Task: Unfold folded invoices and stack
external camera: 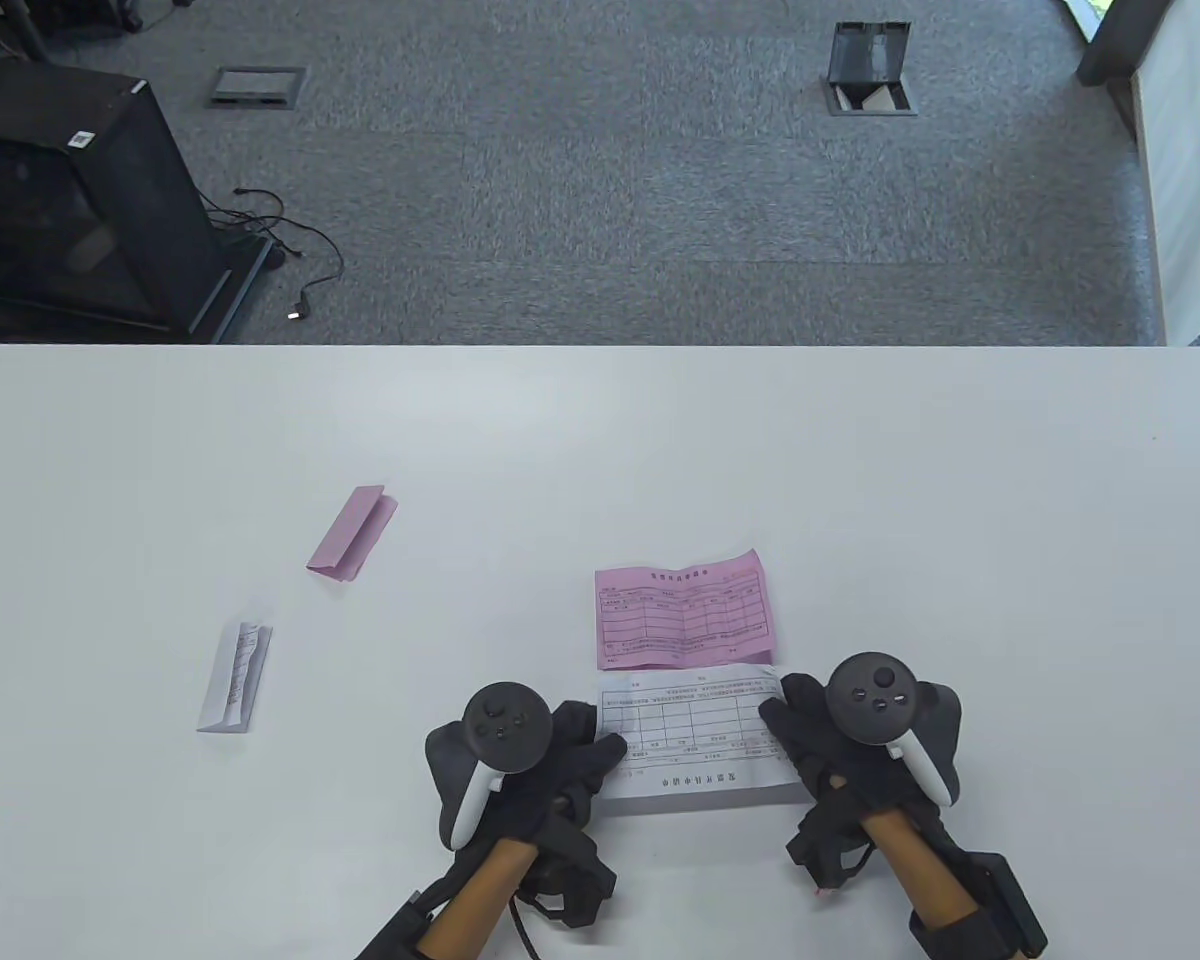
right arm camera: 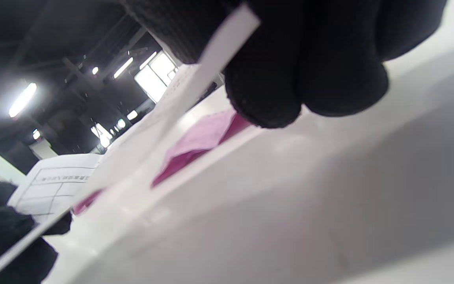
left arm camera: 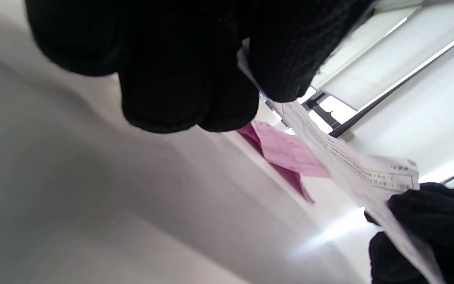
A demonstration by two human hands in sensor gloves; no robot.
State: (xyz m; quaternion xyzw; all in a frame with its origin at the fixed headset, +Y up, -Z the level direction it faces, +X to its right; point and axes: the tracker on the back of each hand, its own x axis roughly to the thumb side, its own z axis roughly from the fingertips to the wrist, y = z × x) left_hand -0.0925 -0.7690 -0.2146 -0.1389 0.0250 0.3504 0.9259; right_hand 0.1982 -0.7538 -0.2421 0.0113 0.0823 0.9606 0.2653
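Closest to the table's near edge, the two gloved hands hold one opened white invoice point(external camera: 695, 735) between them. The left hand point(external camera: 550, 760) pinches the sheet's left edge, and the left wrist view shows the paper running out from between its fingers point(left arm camera: 282, 59). The right hand point(external camera: 820, 750) grips the right edge in the same way, with the sheet caught between thumb and fingers point(right arm camera: 262, 94) in the right wrist view. Both wrist views show the white sheet lifted off the table point(external camera: 860, 480), stretched between the hands, its printed side up.

Just beyond it lies an opened pink invoice point(external camera: 682, 608), flat on the table with its printed grid facing up and creases still showing. The far edge of the white sheet reaches the near edge of the pink one; I cannot tell whether they touch.

Over to the left, well apart from the hands, a folded white invoice point(external camera: 234, 678) lies as a narrow strip. A little farther back and to its right sits a folded pink invoice point(external camera: 352, 532), also a narrow strip, tilted.

Past the table's far edge is grey carpet point(external camera: 610, 180), with a black cabinet point(external camera: 80, 200) at the left, a loose cable point(external camera: 290, 250) beside it, and two floor boxes point(external camera: 868, 68) set into the carpet.
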